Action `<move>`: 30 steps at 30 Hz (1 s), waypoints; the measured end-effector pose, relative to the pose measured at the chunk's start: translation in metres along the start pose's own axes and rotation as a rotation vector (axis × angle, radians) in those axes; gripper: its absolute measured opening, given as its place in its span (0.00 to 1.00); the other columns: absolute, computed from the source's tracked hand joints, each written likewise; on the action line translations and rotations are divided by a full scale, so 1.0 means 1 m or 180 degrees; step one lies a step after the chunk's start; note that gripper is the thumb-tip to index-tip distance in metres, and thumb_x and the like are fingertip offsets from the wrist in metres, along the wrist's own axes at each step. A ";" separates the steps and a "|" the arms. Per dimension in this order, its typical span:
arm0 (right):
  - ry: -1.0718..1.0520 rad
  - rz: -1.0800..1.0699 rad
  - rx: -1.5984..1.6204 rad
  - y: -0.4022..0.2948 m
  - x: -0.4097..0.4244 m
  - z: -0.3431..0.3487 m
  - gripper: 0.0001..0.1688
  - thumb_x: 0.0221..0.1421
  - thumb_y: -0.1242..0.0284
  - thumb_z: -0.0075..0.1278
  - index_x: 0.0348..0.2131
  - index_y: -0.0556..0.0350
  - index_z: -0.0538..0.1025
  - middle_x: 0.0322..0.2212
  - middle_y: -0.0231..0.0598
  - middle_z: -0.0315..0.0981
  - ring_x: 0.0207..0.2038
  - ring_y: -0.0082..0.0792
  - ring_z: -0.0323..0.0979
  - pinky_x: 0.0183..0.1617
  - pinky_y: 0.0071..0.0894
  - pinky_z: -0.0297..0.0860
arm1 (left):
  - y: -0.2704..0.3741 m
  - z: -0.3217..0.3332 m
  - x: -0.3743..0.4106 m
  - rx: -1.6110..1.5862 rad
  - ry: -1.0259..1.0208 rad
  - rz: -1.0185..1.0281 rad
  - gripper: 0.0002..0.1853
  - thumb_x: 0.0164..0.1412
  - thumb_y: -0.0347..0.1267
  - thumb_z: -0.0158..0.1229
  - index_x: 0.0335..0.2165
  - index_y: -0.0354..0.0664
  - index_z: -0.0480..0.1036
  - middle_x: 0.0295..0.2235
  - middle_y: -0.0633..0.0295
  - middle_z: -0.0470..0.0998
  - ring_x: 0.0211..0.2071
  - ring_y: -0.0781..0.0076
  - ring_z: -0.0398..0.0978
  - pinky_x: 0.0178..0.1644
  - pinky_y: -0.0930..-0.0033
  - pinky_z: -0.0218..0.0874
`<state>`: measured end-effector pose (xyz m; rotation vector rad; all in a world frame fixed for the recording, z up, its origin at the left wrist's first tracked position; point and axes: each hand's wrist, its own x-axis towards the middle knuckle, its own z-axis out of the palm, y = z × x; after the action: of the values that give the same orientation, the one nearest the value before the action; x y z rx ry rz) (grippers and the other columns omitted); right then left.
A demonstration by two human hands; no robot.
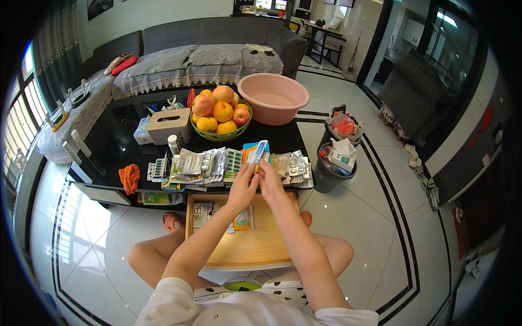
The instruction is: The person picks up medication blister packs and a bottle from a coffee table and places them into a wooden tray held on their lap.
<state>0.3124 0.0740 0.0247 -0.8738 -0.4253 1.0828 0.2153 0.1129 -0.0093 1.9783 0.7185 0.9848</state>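
Both of my hands meet over the near edge of the black coffee table. My left hand (244, 185) and my right hand (269, 179) hold a slim blue and white packet (259, 150) between their fingers, tilted upward. Behind it on the table lies an orange and blue packet (249, 151). Blister packs of pills (233, 160) and stacked medicine packs (192, 164) stretch to the left. More blister packs (299, 166) and a bundle of cotton swabs (280, 164) lie to the right. Below my hands, the pulled-out wooden drawer (253, 248) holds several packets (243, 220), partly hidden by my left arm.
On the table stand a green fruit basket (222, 136), a pink basin (274, 98), a tissue box (169, 124) and a white bottle (173, 142). An orange cloth (129, 178) lies at the left edge. Two filled trash bins (326, 175) stand right of the table.
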 end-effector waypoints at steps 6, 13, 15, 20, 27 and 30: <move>-0.0268 -0.0092 0.0122 0.000 0.000 -0.003 0.15 0.58 0.69 0.36 0.44 0.57 0.64 0.39 0.36 0.66 0.40 0.26 0.66 0.42 0.26 0.65 | 0.007 -0.002 -0.004 -0.0126 0.0058 0.0142 0.23 0.58 0.34 0.46 0.52 0.40 0.60 0.54 0.46 0.56 0.54 0.54 0.57 0.53 0.66 0.54; -0.0461 -0.0250 0.0224 -0.017 -0.019 0.011 0.20 0.58 0.70 0.35 0.50 0.56 0.61 0.42 0.34 0.66 0.41 0.23 0.66 0.41 0.22 0.64 | 0.025 -0.006 -0.005 -0.0022 0.0184 0.0503 0.24 0.57 0.32 0.48 0.52 0.41 0.60 0.55 0.47 0.54 0.56 0.53 0.55 0.54 0.66 0.51; -0.0446 -0.0255 0.0234 -0.023 -0.026 0.014 0.22 0.59 0.70 0.35 0.51 0.57 0.60 0.44 0.34 0.65 0.43 0.24 0.65 0.44 0.24 0.63 | 0.030 -0.007 -0.006 -0.0068 0.0137 0.0493 0.24 0.56 0.31 0.48 0.52 0.41 0.60 0.55 0.47 0.54 0.56 0.53 0.55 0.55 0.65 0.51; -0.0546 -0.0373 0.0208 -0.030 -0.040 0.015 0.23 0.58 0.70 0.34 0.53 0.57 0.58 0.47 0.35 0.62 0.47 0.26 0.62 0.50 0.28 0.59 | 0.045 -0.010 -0.013 -0.0069 0.0153 0.0631 0.24 0.56 0.30 0.49 0.52 0.41 0.60 0.55 0.47 0.54 0.56 0.53 0.54 0.55 0.65 0.50; -0.0490 -0.0367 0.0170 -0.035 -0.067 0.010 0.24 0.57 0.70 0.35 0.52 0.60 0.57 0.46 0.39 0.61 0.48 0.28 0.61 0.52 0.32 0.56 | 0.070 -0.013 -0.037 -0.0204 0.0041 0.0554 0.25 0.56 0.28 0.48 0.53 0.41 0.59 0.56 0.46 0.52 0.56 0.51 0.54 0.55 0.64 0.51; -0.0558 -0.0291 0.0137 -0.026 -0.081 -0.002 0.24 0.57 0.70 0.36 0.51 0.61 0.57 0.46 0.39 0.61 0.48 0.28 0.61 0.52 0.32 0.56 | 0.076 -0.016 -0.060 -0.0007 -0.0058 0.0545 0.25 0.56 0.27 0.47 0.53 0.40 0.57 0.57 0.47 0.50 0.57 0.52 0.53 0.55 0.65 0.50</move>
<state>0.2934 -0.0046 0.0523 -0.7172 -0.5803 1.0839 0.1803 0.0346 0.0382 2.0705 0.5444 1.0655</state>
